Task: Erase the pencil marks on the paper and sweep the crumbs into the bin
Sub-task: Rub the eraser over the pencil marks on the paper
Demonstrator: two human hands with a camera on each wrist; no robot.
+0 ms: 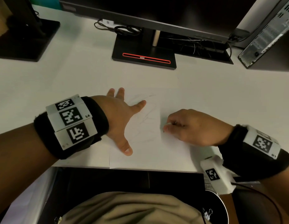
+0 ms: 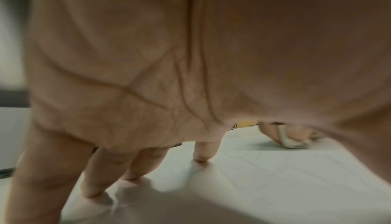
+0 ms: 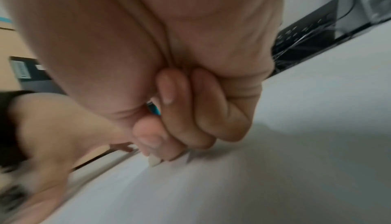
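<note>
The paper (image 1: 150,149) lies flat at the near edge of the tabletop (image 1: 75,75), faint pencil marks (image 1: 145,120) at its middle. Your right hand (image 1: 192,126) pinches the eraser (image 1: 166,125) on the sheet; rub short, light strokes. Keep your left hand (image 1: 119,117) spread flat, fingers straight, pinning the paper beside the marks.

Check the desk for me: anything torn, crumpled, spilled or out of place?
Nothing stands out. The paper lies flat under the spread left hand; the right hand pinches the eraser against it. Faint pencil marks remain.
</note>
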